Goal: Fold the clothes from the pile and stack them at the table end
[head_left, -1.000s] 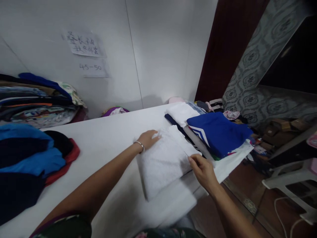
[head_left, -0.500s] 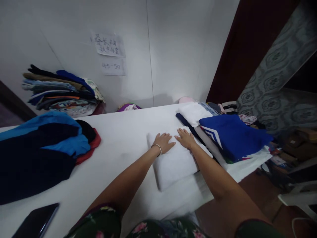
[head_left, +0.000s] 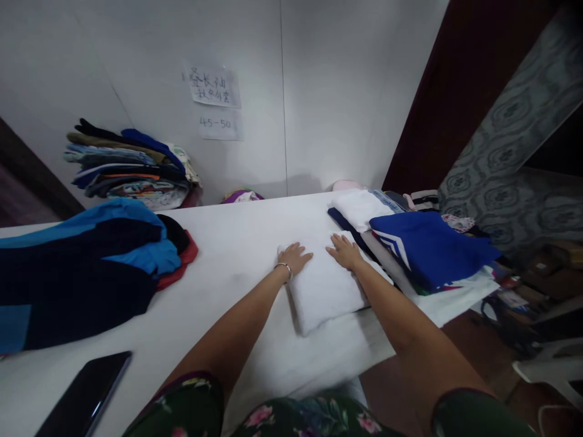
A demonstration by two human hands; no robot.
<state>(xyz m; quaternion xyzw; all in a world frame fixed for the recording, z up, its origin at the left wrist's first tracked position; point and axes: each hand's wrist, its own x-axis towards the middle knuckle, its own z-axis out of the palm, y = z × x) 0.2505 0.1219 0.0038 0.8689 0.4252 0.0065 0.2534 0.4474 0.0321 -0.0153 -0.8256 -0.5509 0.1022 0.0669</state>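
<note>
A folded white garment [head_left: 330, 297] lies flat on the white table, close to its front edge. On its far left corner rests my left hand [head_left: 295, 260], fingers stretched out, a silver bangle at the wrist. My right hand [head_left: 345, 250] presses on the far right part of the same garment, palm down with fingers spread. Neither hand grips anything. Just right of the garment, a folded blue garment [head_left: 428, 249] with white stripes lies on other clothes, and a white folded cloth [head_left: 359, 209] sits behind it.
A navy and light-blue garment [head_left: 77, 267] covers the left of the table [head_left: 228, 303], with a red cloth [head_left: 187, 261] beside it. A phone [head_left: 86, 394] lies at front left. Stacked clothes [head_left: 132, 170] stand at the back left. Handwritten papers [head_left: 214, 88] hang on the wall.
My left hand has slid slightly left toward the garment's edge, so my hands are farther apart. My right hand stays on the garment. The whole view has shifted a little.
</note>
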